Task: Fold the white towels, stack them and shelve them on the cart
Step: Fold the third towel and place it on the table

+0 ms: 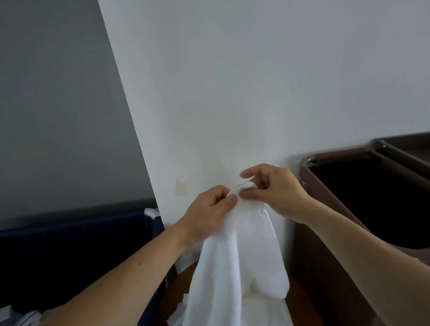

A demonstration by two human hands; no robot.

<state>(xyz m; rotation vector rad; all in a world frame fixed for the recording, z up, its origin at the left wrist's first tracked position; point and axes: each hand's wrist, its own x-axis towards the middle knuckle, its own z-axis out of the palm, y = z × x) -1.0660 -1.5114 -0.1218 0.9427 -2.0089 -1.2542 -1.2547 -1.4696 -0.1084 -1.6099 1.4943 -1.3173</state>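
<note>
White towel [242,283] is held up by its top edge, pinched by left hand [209,210] and right hand [272,188], nearly touching. Lower part is draped onto round wooden desk [185,276]. Navy bin [63,253] is set left, brown cart [315,259] right, both near.

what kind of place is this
Likely a hotel laundry or housekeeping room: the left hand and right hand pinch a white towel, a blue bin with linens stands on the left, and a brown cart on the right.
</note>
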